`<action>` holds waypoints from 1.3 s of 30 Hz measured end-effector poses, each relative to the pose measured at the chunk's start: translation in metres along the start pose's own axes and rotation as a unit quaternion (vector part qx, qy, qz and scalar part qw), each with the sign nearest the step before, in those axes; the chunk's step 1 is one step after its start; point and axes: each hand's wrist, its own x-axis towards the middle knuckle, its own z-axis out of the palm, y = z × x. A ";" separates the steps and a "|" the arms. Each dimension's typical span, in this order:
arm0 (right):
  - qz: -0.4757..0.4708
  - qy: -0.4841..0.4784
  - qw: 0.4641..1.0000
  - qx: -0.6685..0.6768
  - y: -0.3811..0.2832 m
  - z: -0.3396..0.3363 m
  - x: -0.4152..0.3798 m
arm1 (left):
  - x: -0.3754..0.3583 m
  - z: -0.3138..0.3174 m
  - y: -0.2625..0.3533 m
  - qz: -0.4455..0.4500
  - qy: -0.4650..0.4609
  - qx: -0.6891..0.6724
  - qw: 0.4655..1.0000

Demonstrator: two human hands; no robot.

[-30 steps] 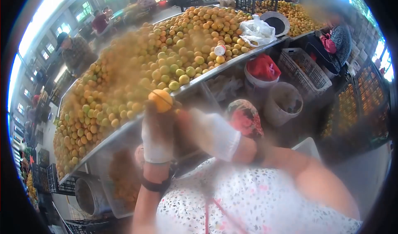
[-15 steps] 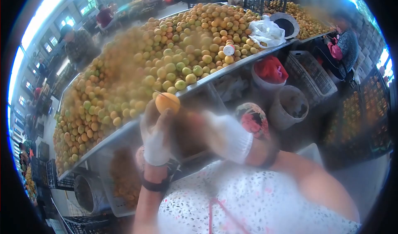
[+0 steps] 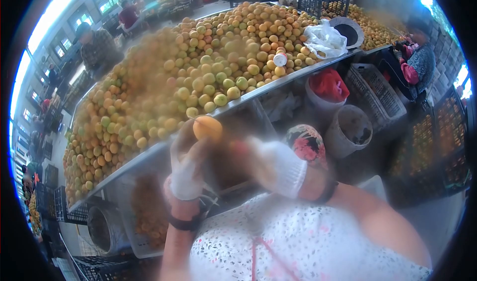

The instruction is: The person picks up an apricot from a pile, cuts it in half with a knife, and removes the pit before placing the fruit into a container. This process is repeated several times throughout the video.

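My left hand, in a white glove, has its fingers closed around an orange-yellow apricot. A thin dark line shows at the fruit's upper left edge. My right hand, gloved in white too, is just to the right of the fruit, its fingers smeared by haze. Near those fingertips is a small reddish patch; I cannot tell what it is. Beyond both hands lies a large heap of apricots, green to orange, on a metal-edged table.
A white plastic bag, a round dark-centred dish and a small white tub lie on the heap. Below the edge are buckets, a pale crate and a bin of orange pieces. A person sits at right.
The view has shifted slightly, so the table's contents sit a little further right. The apricot remains in my left hand, now showing slightly to the right; both hands keep nearly the same pose.
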 end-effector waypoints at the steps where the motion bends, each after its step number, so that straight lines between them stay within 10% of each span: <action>1: 0.004 0.000 1.000 -0.008 0.001 0.001 0.000 | -0.001 0.001 0.000 -0.003 -0.001 -0.010 1.000; 39: 0.106 -0.038 0.991 -0.075 0.020 0.008 -0.006 | 0.015 0.011 -0.067 -0.154 0.048 -0.316 0.935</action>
